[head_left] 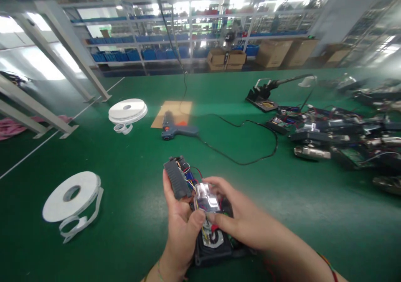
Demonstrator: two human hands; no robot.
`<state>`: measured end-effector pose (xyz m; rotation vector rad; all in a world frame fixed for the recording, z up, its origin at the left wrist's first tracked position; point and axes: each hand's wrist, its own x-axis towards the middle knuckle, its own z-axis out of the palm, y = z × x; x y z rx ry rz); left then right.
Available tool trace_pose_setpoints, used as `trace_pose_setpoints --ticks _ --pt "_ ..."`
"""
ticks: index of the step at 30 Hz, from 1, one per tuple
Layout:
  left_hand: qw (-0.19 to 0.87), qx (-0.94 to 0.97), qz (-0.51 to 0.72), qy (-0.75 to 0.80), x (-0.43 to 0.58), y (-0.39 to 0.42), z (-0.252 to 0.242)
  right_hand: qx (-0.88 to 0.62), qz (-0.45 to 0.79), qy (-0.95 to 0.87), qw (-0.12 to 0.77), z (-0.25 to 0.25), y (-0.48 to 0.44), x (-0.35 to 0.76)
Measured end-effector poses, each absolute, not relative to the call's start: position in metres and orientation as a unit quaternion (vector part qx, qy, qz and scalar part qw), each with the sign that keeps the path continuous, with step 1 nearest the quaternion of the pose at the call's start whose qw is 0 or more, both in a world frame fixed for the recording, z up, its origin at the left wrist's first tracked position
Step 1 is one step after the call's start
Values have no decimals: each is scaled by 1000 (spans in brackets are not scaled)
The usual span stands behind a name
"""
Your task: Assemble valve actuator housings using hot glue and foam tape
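An opened electronic device with a black housing [213,253] is held low in front of me, wires and circuit boards exposed. My left hand [181,223] is closed round its left side, thumb on top. A ribbed black casing part [177,181] with a small board and thin wires rests against the left fingers. My right hand [242,217] grips the device from the right, with thumb and fingers at a shiny clear part [207,202] in its middle. Both thumbs nearly meet there. The undersides of the device and several fingers are hidden.
Ahead on the green table [140,156] lies a glue gun [180,130] by a piece of cardboard [159,115], its black cord looping right. White tape rolls [59,202] sit at left. Several opened devices [313,138] and a black stand [263,96] are at right.
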<state>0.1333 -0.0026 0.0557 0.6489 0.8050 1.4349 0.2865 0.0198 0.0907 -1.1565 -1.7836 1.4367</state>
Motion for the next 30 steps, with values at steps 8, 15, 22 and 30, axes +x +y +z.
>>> trace_pose_setpoints --ticks 8,15,22,30 --pt "654 294 609 339 125 -3 49 -408 538 -680 285 92 27 283" --pt "691 247 584 347 122 -3 55 -428 524 -680 282 89 30 279" --pt "688 207 595 362 125 -3 53 -406 542 -686 265 91 35 280" --pt "692 193 593 363 127 -3 59 -442 547 -654 279 85 23 293"
